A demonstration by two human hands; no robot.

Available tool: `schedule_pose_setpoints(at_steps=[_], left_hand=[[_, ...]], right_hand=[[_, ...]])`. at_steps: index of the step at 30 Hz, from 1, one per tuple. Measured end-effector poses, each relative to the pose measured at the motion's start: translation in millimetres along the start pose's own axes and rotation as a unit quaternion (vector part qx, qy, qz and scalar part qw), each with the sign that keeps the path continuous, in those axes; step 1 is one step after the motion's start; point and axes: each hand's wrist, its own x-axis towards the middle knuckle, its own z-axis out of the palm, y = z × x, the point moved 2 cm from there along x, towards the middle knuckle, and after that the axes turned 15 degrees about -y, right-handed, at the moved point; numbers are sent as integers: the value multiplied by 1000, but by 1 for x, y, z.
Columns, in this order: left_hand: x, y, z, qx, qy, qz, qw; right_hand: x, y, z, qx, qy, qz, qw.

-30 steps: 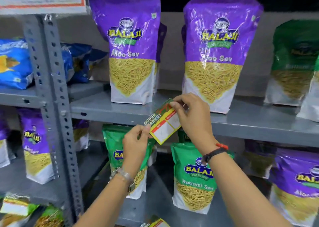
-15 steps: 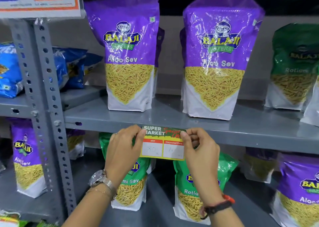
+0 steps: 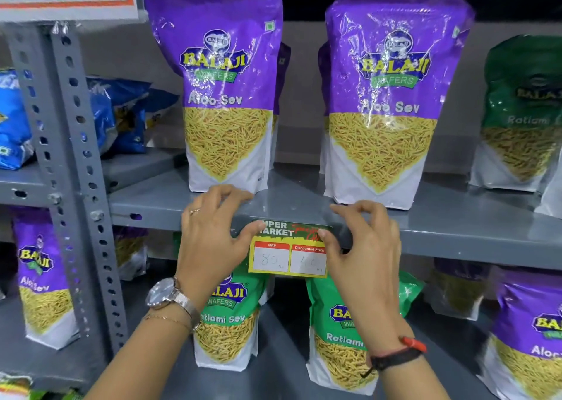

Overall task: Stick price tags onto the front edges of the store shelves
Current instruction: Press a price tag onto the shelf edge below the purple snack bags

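A yellow and green price tag (image 3: pixel 289 252) with red MRP and discounted-price boxes lies flat against the front edge of the grey shelf (image 3: pixel 456 241), its lower part hanging below the lip. My left hand (image 3: pixel 213 235) presses the tag's upper left corner with the thumb, fingers curled over the shelf top. My right hand (image 3: pixel 362 247) presses the upper right corner with the thumb, fingers arched above the shelf lip.
Two purple Aloo Sev bags (image 3: pixel 228 95) (image 3: pixel 386 101) stand on the shelf just behind my hands. Green Ratlami Sev bags (image 3: pixel 231 317) stand on the shelf below. A perforated grey upright (image 3: pixel 70 162) is at left, with blue bags (image 3: pixel 121 116) beyond it.
The tag went from tilted in the air to level and up against the shelf's front edge. Both hands rose with it; their thumbs now press its top corners.
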Motion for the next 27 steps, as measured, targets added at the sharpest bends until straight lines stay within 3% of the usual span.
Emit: schedule_pose_setpoints(at_steps=[3,9,16,18,22,25,27], left_hand=[[7,-2,0,-71,-37,3,997],[6,0,1,-78,-25,23,996],[-60,-10,33,-131,82,8,988],[-99,-26,62,-146,78,-38,985],[-188,-64,138,-203,-24,-188,961],[-247,-85,183,-256,-66,-322,909],[-268,-91,207,-310,-128,-382,861]], right_hand=[[3,3,2,3,-34,-3,999],[7,5,3,20,-41,-5,999],[-63,20,35,-57,48,-105,992],[-98,38,64,-80,-31,-123,989],[-163,81,129,-89,-258,-87,958],[-193,98,162,-127,-352,-80,924],[-200,99,173,-134,-373,-70,916]])
